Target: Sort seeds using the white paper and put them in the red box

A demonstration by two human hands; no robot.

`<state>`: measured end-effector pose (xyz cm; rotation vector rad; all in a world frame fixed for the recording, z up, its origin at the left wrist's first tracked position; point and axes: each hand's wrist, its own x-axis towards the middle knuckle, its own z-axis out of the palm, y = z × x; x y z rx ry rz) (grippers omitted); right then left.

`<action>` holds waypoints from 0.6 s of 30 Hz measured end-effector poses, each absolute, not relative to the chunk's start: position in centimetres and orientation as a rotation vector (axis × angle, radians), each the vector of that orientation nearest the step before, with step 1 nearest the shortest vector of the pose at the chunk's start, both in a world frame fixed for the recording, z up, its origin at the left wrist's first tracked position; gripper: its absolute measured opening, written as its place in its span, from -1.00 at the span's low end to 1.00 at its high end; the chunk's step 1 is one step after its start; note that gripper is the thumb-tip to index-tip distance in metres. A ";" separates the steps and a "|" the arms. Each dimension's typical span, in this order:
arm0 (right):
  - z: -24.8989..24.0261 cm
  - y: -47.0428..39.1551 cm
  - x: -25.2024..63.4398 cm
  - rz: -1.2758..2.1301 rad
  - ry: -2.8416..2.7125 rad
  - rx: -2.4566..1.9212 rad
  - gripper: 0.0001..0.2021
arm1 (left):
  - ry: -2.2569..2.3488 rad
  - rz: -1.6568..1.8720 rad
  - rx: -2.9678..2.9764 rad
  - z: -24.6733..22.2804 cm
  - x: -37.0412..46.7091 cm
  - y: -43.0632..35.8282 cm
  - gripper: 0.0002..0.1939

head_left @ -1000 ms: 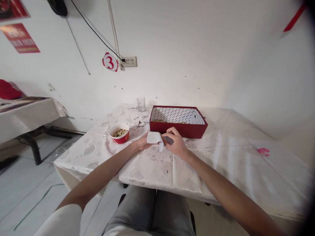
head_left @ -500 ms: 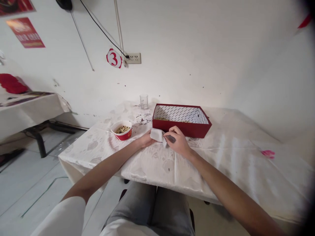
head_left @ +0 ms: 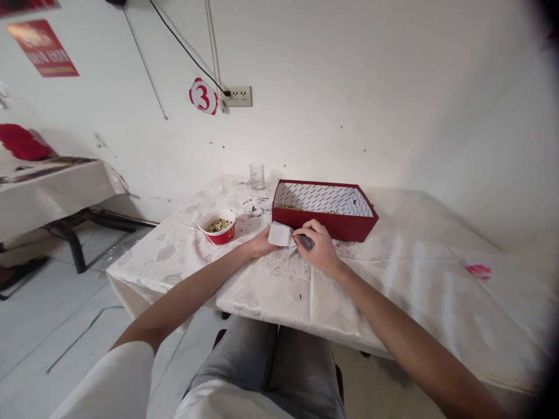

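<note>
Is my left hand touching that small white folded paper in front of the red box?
Touching. The head view shows the left hand with fingers closed against the small white folded paper's near edge.

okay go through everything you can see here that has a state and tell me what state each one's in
Left hand: holding the white paper piece.
Right hand: closed on a dark tool at the paper.
Red box: open, some grains inside.
Red bowl: upright, holding mixed grains.
Glass: upright, looks empty.
Wall socket: cable plugged in.
</note>
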<state>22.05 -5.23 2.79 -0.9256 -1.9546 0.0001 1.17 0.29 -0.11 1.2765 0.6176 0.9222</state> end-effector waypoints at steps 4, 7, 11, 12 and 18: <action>3.0 -5.3 22.1 0.025 -1.940 -0.935 -0.93 | 0.571 0.880 1.209 0.6 1.1 0.1 -0.52; 2.8 -5.2 22.1 0.088 -1.928 -0.925 -0.92 | 0.595 0.870 1.220 0.7 1.2 0.0 -0.53; 2.6 -5.1 22.1 0.112 -1.924 -0.924 -0.90 | 0.668 0.906 1.282 0.4 1.4 -0.1 -0.56; 2.5 -5.0 22.0 0.109 -1.927 -0.926 -0.90 | 0.684 0.918 1.292 0.3 1.4 -0.1 -0.55; 2.5 -4.9 22.0 0.048 -1.934 -0.918 -0.88 | 0.648 0.922 1.242 0.8 1.4 -0.4 -0.59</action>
